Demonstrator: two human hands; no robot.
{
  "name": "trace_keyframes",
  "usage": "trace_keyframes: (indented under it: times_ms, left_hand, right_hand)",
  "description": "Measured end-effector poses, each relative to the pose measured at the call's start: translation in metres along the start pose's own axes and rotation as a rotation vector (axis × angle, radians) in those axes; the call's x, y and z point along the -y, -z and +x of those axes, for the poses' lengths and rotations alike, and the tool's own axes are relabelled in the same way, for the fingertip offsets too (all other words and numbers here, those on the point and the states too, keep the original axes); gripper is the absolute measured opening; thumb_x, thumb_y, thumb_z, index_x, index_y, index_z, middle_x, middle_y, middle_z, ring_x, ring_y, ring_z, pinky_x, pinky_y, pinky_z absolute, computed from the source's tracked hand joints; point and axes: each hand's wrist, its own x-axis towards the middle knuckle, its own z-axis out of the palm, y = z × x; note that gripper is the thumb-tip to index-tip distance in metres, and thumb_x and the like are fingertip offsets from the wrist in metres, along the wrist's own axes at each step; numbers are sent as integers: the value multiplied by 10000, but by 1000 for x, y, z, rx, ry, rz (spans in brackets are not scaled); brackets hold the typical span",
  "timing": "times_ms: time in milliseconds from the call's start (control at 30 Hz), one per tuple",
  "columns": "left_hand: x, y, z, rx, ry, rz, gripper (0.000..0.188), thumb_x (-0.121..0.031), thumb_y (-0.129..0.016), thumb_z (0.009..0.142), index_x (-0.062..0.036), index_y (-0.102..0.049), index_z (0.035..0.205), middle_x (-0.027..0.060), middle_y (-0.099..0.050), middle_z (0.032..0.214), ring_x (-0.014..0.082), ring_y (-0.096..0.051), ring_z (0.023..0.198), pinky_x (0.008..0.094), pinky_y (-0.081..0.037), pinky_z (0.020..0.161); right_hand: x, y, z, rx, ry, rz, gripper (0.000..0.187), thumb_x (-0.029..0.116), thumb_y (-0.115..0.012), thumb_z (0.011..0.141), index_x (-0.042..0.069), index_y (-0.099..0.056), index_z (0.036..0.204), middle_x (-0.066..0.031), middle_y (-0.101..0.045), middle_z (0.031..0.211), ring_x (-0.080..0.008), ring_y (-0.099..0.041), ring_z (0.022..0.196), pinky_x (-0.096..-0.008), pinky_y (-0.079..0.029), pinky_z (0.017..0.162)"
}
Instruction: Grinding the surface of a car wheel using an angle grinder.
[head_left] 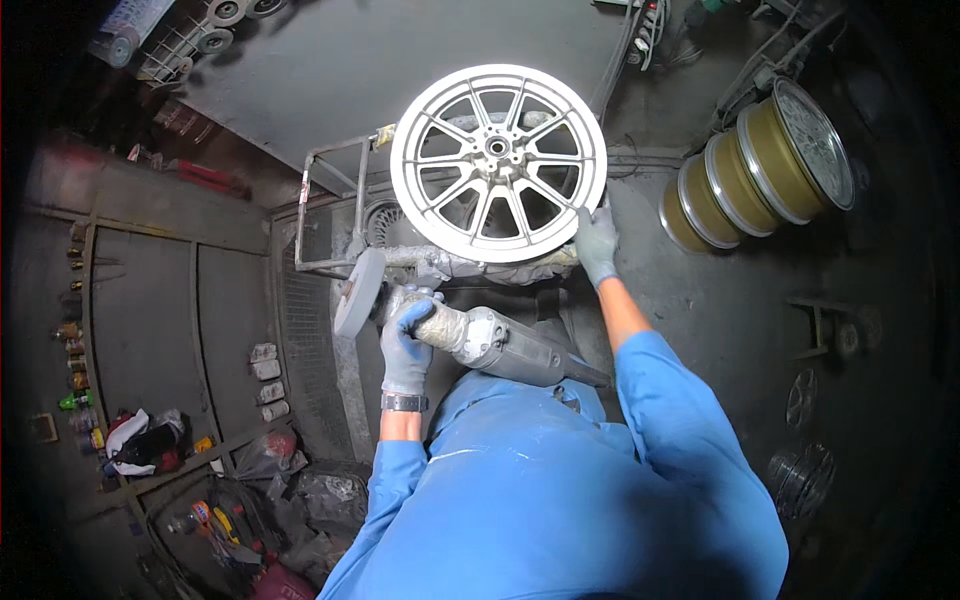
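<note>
Closest to you, the power tool [520, 350] lay across the front of your blue clothes [560, 480], its long axis running from lower right to upper left, tail end near your right side. Your left hand [405, 345], gloved, was wrapped around the tool's pale neck, fingers closed over it. Just past that hand, at the tool's left end, the thick disc [360, 293] stood tilted on edge.

The wheel [497, 165] was ahead of you, spoked face up, resting on the wrapped stand [440, 264]. From your left hand it lay forward and to the right; the disc was near its lower left rim, but apart from it. Your right hand [597, 243] was the nearer one, touching the wheel and pinching the rim at its lower right; how far those fingers reached underneath, you couldn't tell from this view.

The wheel being round, its rim was the edge that mattered. The tightest spot was on the left, where a metal frame [303, 215] rose just beyond the disc. More room showed on the right: grey floor [650, 290] stretched from the wheel to the gold rims [760, 170], stacked well away from both hands.
</note>
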Motion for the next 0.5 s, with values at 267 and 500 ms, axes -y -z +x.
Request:
trace_keyframes:
  times_ms: [267, 500]
  left_hand:
    - [20, -28, 8, 162, 153, -112, 188, -22, -641, 935, 35, -736, 1087, 194, -695, 1222, 312, -698, 1129, 435, -540, 1055]
    - [43, -112, 11, 197, -75, 564, 193, -50, -606, 934, 52, -764, 980, 122, -754, 1010, 194, -715, 979, 329, -553, 936]
  right_hand:
    - [-63, 68, -205, 732, -164, 200, 618, 550, -454, 1090, 8, -641, 1320, -140, -696, 1192, -211, -644, 1106, -357, -475, 1000]
    - [-72, 125, -223, 783, -416, 391, 817, 652, -433, 1062, -52, -556, 1458, -174, -645, 1388, -239, -567, 1304, -348, -403, 1133]
